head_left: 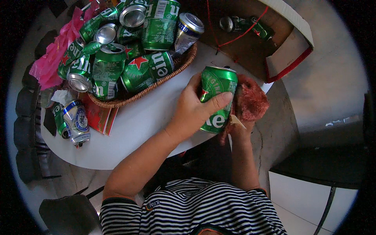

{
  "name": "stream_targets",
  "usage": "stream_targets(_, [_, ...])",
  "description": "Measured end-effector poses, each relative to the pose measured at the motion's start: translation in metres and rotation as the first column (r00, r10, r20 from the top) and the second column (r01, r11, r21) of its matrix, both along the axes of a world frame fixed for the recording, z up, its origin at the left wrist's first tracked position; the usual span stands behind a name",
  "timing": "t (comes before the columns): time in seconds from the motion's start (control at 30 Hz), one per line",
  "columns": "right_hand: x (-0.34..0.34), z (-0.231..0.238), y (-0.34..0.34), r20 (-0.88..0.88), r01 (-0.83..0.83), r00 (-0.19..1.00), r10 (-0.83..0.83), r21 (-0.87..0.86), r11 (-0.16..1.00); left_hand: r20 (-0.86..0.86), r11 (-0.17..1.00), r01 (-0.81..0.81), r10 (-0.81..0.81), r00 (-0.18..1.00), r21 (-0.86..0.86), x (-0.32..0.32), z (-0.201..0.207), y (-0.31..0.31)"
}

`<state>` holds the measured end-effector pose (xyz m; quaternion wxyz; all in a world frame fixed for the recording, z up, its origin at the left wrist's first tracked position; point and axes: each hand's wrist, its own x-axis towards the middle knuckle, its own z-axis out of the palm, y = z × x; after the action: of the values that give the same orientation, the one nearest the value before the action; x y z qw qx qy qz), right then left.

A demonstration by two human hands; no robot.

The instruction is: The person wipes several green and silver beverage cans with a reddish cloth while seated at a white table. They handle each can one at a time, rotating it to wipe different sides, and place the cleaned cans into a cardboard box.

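Note:
My left hand [196, 107] is wrapped round a green drink can [220, 84], thumb across its front, holding it nearly upright above the table's near edge. Against the can's right side, my right hand [239, 131] grips a reddish-brown fluffy cloth [252, 98]; the cloth hides most of its fingers. Left of my hands, a brown wicker basket [147, 91] is heaped with several green cans and a silver-blue can [188, 33]. Some of those cans are dented.
A white oval table [137, 129] carries the basket. At its left lie a white-blue can [77, 123], another green can, and red packets [98, 117]. Pink plastic [49, 74] lies beside the basket. An open cardboard box [250, 45] at the far right holds a crushed green can [260, 30].

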<state>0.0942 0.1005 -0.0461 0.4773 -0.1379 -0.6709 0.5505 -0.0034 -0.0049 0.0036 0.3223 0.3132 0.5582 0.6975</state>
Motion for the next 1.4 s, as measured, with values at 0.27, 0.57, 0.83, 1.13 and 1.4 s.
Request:
stream_targets(0.27, [-0.014,0.025,0.002,-0.184,-0.259,0.949,0.255,0.002,0.966,0.035,0.99,0.127,-0.129,0.991,0.058,-0.004,0.002,0.0])
stream_targets(0.57, [0.009,0.021,-0.007,-0.069,-0.107,0.993,0.097,-0.148,0.983,0.589,0.864,0.502,-0.38,0.713,-0.05,-0.014,0.011,-0.01])
stream_targets(0.83, [0.001,0.019,-0.004,-0.305,-0.262,0.934,0.187,-0.224,0.939,0.536,0.899,0.434,-0.344,0.771,-0.048,-0.005,0.012,-0.009])
stream_targets(1.13, [0.001,0.01,-0.004,-0.276,-0.068,0.961,0.031,-0.128,0.989,0.498,0.869,0.488,-0.388,0.776,-0.083,-0.01,0.017,-0.011])
stream_targets(1.4, [-0.007,0.025,-0.007,-0.224,-0.156,0.967,0.117,-0.164,0.974,0.007,0.972,0.22,-0.22,0.975,-0.086,-0.002,-0.004,-0.003])
